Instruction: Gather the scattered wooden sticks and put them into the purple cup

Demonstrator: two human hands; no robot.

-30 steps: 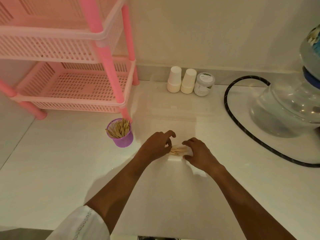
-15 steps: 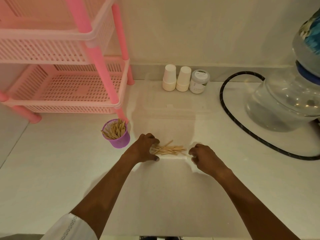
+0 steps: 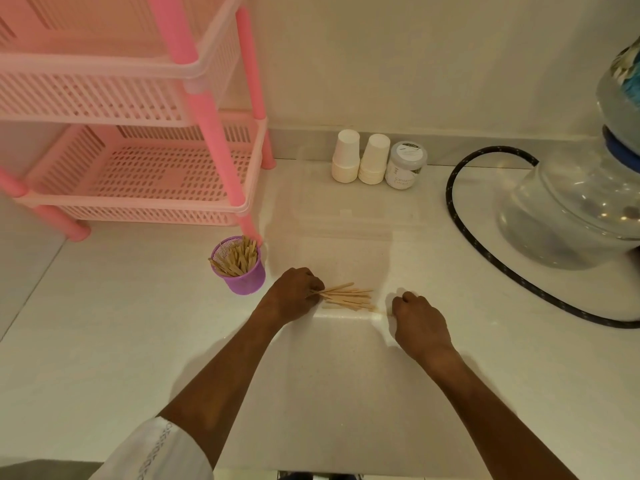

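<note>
Here we are over the white counter (image 3: 104, 341), and the left hand (image 3: 294, 294) has its fingers curled round the left ends of a bunch of wooden sticks (image 3: 346, 297). The bunch lies flat and fans out to the right, its free ends pointing at the right hand (image 3: 419, 320). That right hand sits knuckles up just beside those tips, fingers tucked under. We cannot tell whether it pinches anything, though a pale sliver shows at its thumb side.

To the left of the bunch, near the left hand, stands the purple cup (image 3: 242, 275). It is upright and already crowded with sticks in the cup (image 3: 235, 259) leaning every way, and it stands right beside the front leg of the pink rack (image 3: 221, 161).

Up by the wall we spot two stacks of white paper cups (image 3: 345, 157), turned upside down and side by side. Touching them on the right is a small jar (image 3: 405, 166) with a grey lid. Its label seems to begin "Carda" with a second line like "Extract", but the print is too small for us to be sure.

On the right a black hose (image 3: 449, 192) loops round a clear water jug (image 3: 571, 209) with a blue collar. At the bottom, the white sleeve (image 3: 156, 452) on the left arm carries grey lettering we cannot read.
</note>
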